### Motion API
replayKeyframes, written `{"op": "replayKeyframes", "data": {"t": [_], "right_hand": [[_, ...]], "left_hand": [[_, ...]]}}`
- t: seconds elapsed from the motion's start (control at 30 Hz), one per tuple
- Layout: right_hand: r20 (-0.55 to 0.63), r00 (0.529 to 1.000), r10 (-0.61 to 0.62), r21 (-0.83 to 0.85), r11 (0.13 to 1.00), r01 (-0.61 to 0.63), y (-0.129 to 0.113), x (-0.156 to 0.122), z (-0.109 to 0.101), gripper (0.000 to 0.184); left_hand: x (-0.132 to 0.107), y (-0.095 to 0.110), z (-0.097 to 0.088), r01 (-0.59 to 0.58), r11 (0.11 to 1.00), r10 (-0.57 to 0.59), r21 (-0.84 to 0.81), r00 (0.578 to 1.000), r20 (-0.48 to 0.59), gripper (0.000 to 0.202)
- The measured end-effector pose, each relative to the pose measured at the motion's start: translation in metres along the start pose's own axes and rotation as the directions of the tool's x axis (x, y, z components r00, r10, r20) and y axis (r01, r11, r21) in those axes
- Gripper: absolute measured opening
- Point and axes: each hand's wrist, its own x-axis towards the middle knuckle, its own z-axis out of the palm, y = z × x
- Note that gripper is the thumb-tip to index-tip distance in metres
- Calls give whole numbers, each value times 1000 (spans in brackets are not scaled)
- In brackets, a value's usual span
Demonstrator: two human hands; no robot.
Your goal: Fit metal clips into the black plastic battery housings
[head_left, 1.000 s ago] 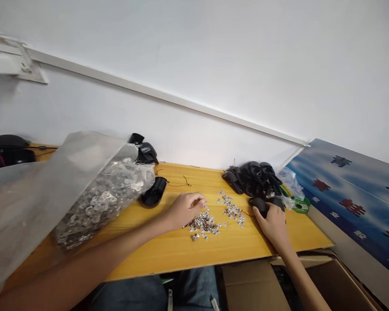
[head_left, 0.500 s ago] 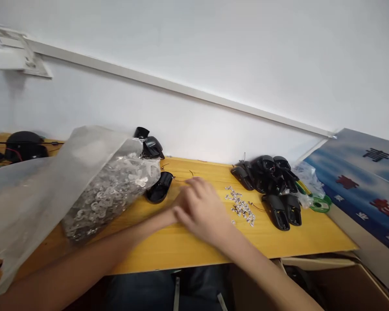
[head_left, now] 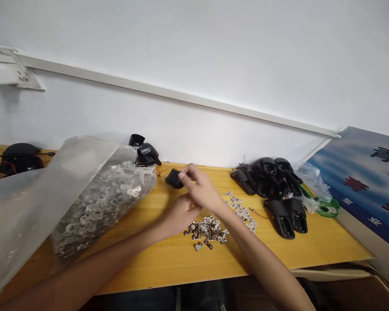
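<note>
My right hand (head_left: 201, 186) is raised over the middle of the wooden table (head_left: 168, 255) with its fingers closed on a black plastic shell (head_left: 174, 178). Just below it, my left hand (head_left: 178, 214) rests curled beside a small heap of silvery metal pieces (head_left: 207, 230); what its fingers hold is hidden. A second scatter of metal pieces (head_left: 241, 209) lies to the right. Beyond that scatter is a pile of black shells (head_left: 272, 181), with two more black shells (head_left: 288, 216) lying in front of it.
A big clear plastic bag of metal washers (head_left: 94, 203) fills the left of the table. Two black parts (head_left: 144, 151) sit by the wall behind it. A green solder spool (head_left: 326, 209) and a blue printed board (head_left: 366, 181) are on the right. A cardboard box (head_left: 343, 276) stands below the front edge.
My right hand left the black shells at the right, crossed over to the left and lifted the black shell that lay beside the bag. My left hand stayed by the heap of metal pieces.
</note>
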Motion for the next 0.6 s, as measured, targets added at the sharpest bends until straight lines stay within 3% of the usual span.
{"op": "replayKeyframes", "data": {"t": [0.1, 0.17, 0.23, 0.3, 0.4, 0.5, 0.6], "right_hand": [[-128, 984, 122, 350, 934, -70, 22, 13, -46, 25], [-160, 959, 232, 540, 834, -111, 38, 18, -72, 33], [-171, 938, 302, 653, 748, -121, 54, 18, -89, 39], [-150, 930, 336, 708, 693, -136, 67, 16, -96, 39], [-47, 938, 343, 731, 652, -202, 80, 13, -87, 37], [24, 949, 315, 690, 682, -243, 83, 12, -76, 38], [44, 956, 290, 519, 811, -270, 79, 8, -87, 42]], "left_hand": [[-7, 3, -11, -228, 917, 218, 327, 974, 67, 10], [-8, -1, -16, -377, 794, 416, 477, 909, 26, 34], [-4, -7, -20, -398, 739, 476, 544, 880, -2, 58], [2, -13, -22, -285, 799, 367, 530, 929, -53, 68], [13, -17, -24, 15, 959, 20, 283, 993, -119, 62], [23, -18, -26, 291, 957, -291, -12, 956, -17, 59], [29, -17, -29, 422, 875, -423, -235, 905, 48, 57]]}}
